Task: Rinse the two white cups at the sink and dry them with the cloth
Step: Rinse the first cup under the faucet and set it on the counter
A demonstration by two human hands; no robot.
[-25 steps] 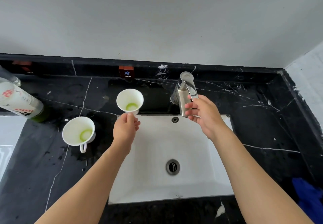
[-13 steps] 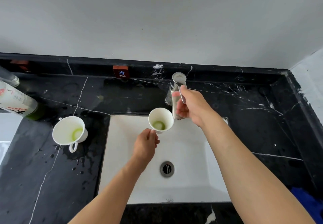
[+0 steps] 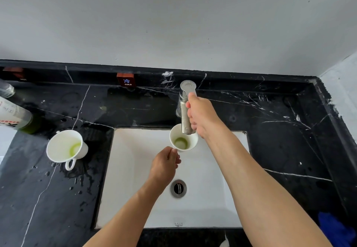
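My left hand [image 3: 165, 166] grips the handle of a white cup [image 3: 183, 138] with green residue at its bottom, holding it upright over the white sink [image 3: 135, 169], directly under the spout of the steel tap [image 3: 185, 109]. My right hand [image 3: 201, 114] is closed around the tap's lever and spout. No water stream is visible. The second white cup [image 3: 64, 147], also with green residue, stands on the black marble counter [image 3: 48, 198] left of the sink, handle toward me. A blue cloth [image 3: 336, 231] lies at the counter's lower right corner.
A bottle [image 3: 16, 116] with a white label lies at the far left of the counter. Water drops wet the counter around the standing cup. A small red "COLD" tag [image 3: 125, 79] sits on the back ledge. The drain [image 3: 178, 188] is in the sink's middle.
My left hand carried the cup from the sink's back left edge to under the tap spout. My right hand shifted from the spout's tip to a grip higher on the tap lever.
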